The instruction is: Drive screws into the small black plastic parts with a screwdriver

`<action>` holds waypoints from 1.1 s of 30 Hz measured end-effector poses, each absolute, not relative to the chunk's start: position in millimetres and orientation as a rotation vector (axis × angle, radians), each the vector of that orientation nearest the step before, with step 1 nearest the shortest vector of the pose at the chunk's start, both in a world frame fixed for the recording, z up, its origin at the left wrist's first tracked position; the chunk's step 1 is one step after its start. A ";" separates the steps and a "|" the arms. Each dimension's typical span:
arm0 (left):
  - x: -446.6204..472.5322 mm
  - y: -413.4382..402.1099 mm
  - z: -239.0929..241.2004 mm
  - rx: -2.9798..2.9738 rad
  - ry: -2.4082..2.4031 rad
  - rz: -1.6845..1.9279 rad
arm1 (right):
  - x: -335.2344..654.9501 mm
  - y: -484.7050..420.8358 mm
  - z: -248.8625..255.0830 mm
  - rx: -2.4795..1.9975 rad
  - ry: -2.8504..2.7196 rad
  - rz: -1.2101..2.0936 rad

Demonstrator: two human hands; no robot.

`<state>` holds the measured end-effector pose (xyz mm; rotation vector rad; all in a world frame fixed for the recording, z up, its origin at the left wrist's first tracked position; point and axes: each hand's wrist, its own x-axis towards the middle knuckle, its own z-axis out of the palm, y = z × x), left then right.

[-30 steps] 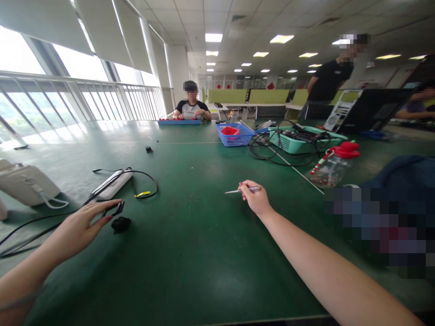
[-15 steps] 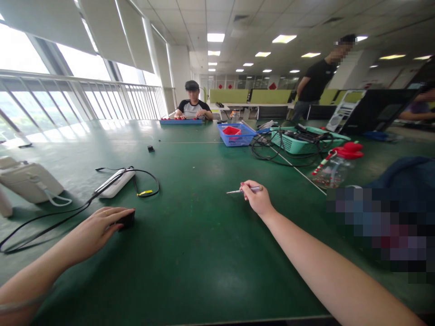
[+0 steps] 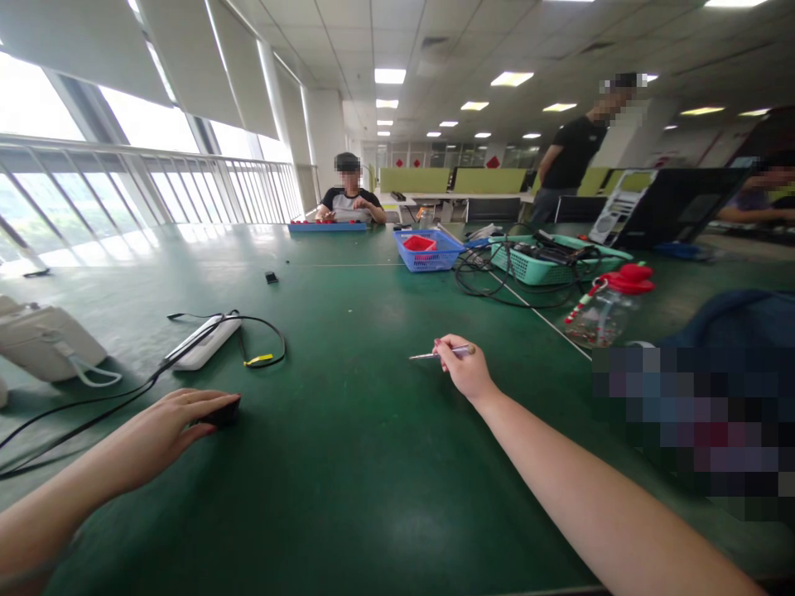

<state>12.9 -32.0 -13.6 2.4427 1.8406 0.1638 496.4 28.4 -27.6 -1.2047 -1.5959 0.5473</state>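
The fingers (image 3: pixel 208 403) of the left hand (image 3: pixel 165 426) are bent down over a small black lump (image 3: pixel 222 411) that sits on the green table (image 3: pixel 348 463). The lump is dark and rounded, and most of it is hidden, so I cannot tell if the fingers squeeze it or only lie on top. The right hand (image 3: pixel 464 371) is further out on the table, well apart from the left one. Its thumb and fingertips (image 3: pixel 443 346) pinch a thin metal tool (image 3: pixel 428 355) – shiny, straight and skinny like a pen, maybe a tiny screwdriver – with the pointed end sticking out to the left.

The table top is smooth and a bit shiny. Behind the left hand lies a long white power strip (image 3: pixel 202 341) with a black cord (image 3: pixel 93 406) that loops round it, and a little yellow tie (image 3: pixel 259 359) is on the cord. A white plastic box (image 3: pixel 43 343) sits at the far left. Further back are a blue mesh basket (image 3: pixel 428 250), a green mesh basket (image 3: pixel 546 263) full of black wires, and a clear bottle (image 3: pixel 599 314) with a red lid, lying tipped over.
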 end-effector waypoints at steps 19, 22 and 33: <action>89.7 -23.7 19.9 2.397 1.583 0.280 | 498.2 29.8 -27.7 -1.186 -1.613 0.517; 136.2 -10.9 27.3 2.502 1.473 0.314 | 496.9 28.2 -26.7 -1.189 -1.626 0.508; 256.3 37.2 -8.0 2.526 1.340 0.511 | 471.2 -4.1 -6.8 -0.879 -2.052 0.126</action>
